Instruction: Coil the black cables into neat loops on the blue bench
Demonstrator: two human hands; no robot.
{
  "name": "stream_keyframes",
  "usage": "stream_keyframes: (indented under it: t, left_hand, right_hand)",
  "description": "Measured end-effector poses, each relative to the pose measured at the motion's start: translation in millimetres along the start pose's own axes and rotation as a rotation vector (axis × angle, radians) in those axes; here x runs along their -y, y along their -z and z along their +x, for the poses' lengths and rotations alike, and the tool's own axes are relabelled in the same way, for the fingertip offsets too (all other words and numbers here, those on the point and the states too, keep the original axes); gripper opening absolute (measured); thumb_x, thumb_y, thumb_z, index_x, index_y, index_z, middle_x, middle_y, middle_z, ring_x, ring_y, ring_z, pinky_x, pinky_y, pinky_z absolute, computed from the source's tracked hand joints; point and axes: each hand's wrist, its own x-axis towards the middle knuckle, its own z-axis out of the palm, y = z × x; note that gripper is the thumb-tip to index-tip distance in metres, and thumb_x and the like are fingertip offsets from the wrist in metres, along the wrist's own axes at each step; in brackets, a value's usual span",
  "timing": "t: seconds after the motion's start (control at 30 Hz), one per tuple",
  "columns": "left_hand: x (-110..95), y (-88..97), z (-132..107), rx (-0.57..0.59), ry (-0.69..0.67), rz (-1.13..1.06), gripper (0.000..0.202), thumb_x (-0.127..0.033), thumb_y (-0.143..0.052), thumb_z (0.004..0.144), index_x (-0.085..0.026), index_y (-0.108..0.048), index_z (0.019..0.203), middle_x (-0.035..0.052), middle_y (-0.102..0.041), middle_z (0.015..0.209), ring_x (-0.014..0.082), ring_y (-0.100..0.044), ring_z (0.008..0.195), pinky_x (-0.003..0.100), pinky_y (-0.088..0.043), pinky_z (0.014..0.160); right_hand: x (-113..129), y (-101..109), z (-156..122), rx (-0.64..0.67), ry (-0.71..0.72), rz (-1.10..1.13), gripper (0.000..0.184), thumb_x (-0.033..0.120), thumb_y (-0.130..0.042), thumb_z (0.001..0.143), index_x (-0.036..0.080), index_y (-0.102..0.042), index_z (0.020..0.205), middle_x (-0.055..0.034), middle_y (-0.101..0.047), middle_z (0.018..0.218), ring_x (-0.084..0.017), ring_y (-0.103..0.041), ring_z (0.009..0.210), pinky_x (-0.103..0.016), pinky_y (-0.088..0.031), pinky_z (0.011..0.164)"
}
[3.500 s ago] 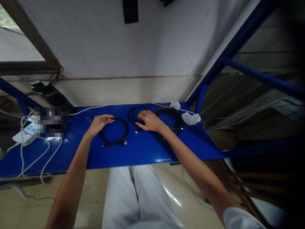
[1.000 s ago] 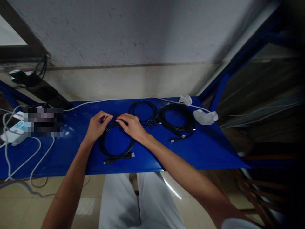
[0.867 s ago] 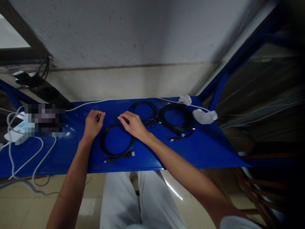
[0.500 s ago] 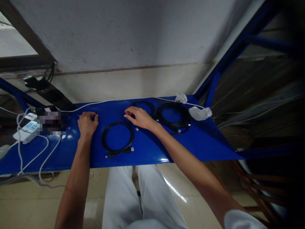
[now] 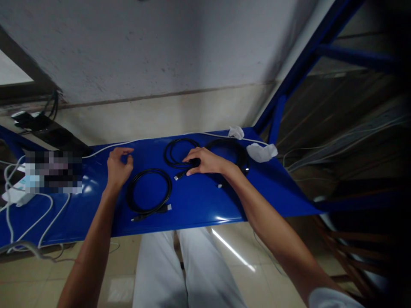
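Observation:
Three coiled black cables lie on a blue table (image 5: 199, 205). The nearest coil (image 5: 149, 190) lies flat with its plug ends toward me. My left hand (image 5: 118, 164) hovers just left of it, fingers loosely curled and apart, holding nothing. My right hand (image 5: 205, 161) rests on the near edge of the middle coil (image 5: 176, 153), fingers closed round its cable. The third, thicker coil (image 5: 239, 154) lies behind my right wrist and is partly hidden by it.
Two crumpled white wads (image 5: 260, 152) lie at the table's back right. A white cord (image 5: 105, 146) runs along the back edge. A white power strip with white cords (image 5: 19, 192) sits at far left. A blue frame post (image 5: 276, 117) rises at the right.
My left hand let go of the nearest coil and moved left. My right hand went from that coil to the middle one and closed on it.

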Motion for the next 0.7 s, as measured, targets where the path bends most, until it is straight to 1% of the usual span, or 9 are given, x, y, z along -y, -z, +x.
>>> stream_keyframes:
  t: [0.07,0.13,0.2,0.27,0.37,0.43,0.53,0.63,0.7]
  left_hand:
    - [-18.2,-17.9,14.4,0.180,-0.059,-0.118,0.027,-0.023,-0.064,0.094,-0.021,-0.074,0.119,0.0086,-0.077,0.120,0.0256,-0.071,0.103,0.042,-0.056,0.094]
    - [-38.0,-42.0,32.2,0.312,-0.089,-0.193,0.033,-0.028,-0.066,0.096,-0.021,-0.072,0.127,0.0105,-0.076,0.126,0.0252,-0.072,0.104,0.040,-0.057,0.091]
    - [-55.7,-69.2,51.4,0.368,-0.117,-0.225,0.037,-0.031,-0.068,0.097,-0.021,-0.072,0.132,0.0128,-0.074,0.130,0.0266,-0.072,0.109,0.040,-0.058,0.092]
    - [-67.9,-94.8,69.5,0.443,-0.149,-0.263,0.043,-0.034,-0.070,0.097,-0.021,-0.070,0.138,0.0146,-0.069,0.138,0.0265,-0.072,0.110,0.042,-0.059,0.095]
    - [-73.2,-119.9,87.2,0.579,-0.162,-0.262,0.040,-0.031,-0.081,0.088,-0.021,-0.077,0.127,0.0127,-0.073,0.124,0.0257,-0.072,0.101,0.042,-0.059,0.096]
    - [-69.6,-124.4,90.0,0.591,-0.160,-0.257,0.031,-0.027,-0.082,0.086,-0.020,-0.080,0.116,0.0114,-0.076,0.116,0.0252,-0.072,0.098,0.042,-0.059,0.095]
    - [-58.9,-115.8,81.9,0.538,-0.130,-0.276,0.018,-0.030,-0.081,0.088,-0.021,-0.082,0.104,0.0102,-0.080,0.108,0.0250,-0.073,0.094,0.041,-0.059,0.090]
    - [-48.1,-100.7,66.2,0.487,-0.079,-0.293,0.014,-0.036,-0.078,0.092,-0.023,-0.082,0.092,0.0086,-0.082,0.099,0.0253,-0.075,0.090,0.040,-0.058,0.086]
    - [-42.4,-93.2,55.9,0.452,-0.050,-0.311,0.016,-0.038,-0.076,0.094,-0.023,-0.082,0.090,0.0083,-0.083,0.100,0.0253,-0.076,0.091,0.040,-0.058,0.085]
  right_hand:
    - [1.4,0.2,-1.2,0.011,-0.037,-0.031,0.050,0.039,-0.101,0.076,0.027,-0.083,0.121,-0.0096,-0.078,0.121,-0.032,-0.068,0.119,-0.048,-0.044,0.112]
    - [2.4,2.4,-4.0,0.008,-0.084,-0.064,0.054,0.041,-0.103,0.072,0.028,-0.082,0.120,-0.0100,-0.076,0.125,-0.035,-0.063,0.125,-0.052,-0.039,0.115]
    - [2.9,5.9,-7.6,0.017,-0.126,-0.075,0.060,0.044,-0.105,0.068,0.028,-0.080,0.120,-0.0102,-0.073,0.129,-0.037,-0.059,0.128,-0.054,-0.036,0.116]
    - [2.8,9.5,-10.7,0.048,-0.153,-0.061,0.064,0.045,-0.105,0.066,0.027,-0.076,0.121,-0.0099,-0.071,0.129,-0.037,-0.058,0.126,-0.052,-0.038,0.113]
    - [2.0,12.8,-12.2,0.072,-0.162,-0.037,0.056,0.039,-0.101,0.073,0.026,-0.071,0.118,-0.0080,-0.070,0.122,-0.034,-0.059,0.120,-0.047,-0.039,0.108]
    - [1.5,12.8,-11.0,0.079,-0.137,-0.028,0.040,0.034,-0.096,0.081,0.024,-0.071,0.111,-0.0062,-0.072,0.115,-0.031,-0.061,0.116,-0.046,-0.036,0.109]
    - [2.3,9.0,-7.4,0.089,-0.082,-0.009,0.019,0.031,-0.088,0.091,0.022,-0.073,0.100,-0.0049,-0.074,0.105,-0.028,-0.064,0.110,-0.044,-0.033,0.110]
    - [5.8,2.7,-3.7,0.089,-0.050,0.014,0.014,0.033,-0.085,0.095,0.021,-0.076,0.095,-0.0057,-0.076,0.103,-0.026,-0.066,0.108,-0.042,-0.034,0.108]
    - [8.9,-1.0,-1.9,0.088,-0.038,0.031,0.015,0.035,-0.084,0.096,0.021,-0.077,0.095,-0.0057,-0.077,0.102,-0.026,-0.068,0.109,-0.043,-0.034,0.109]
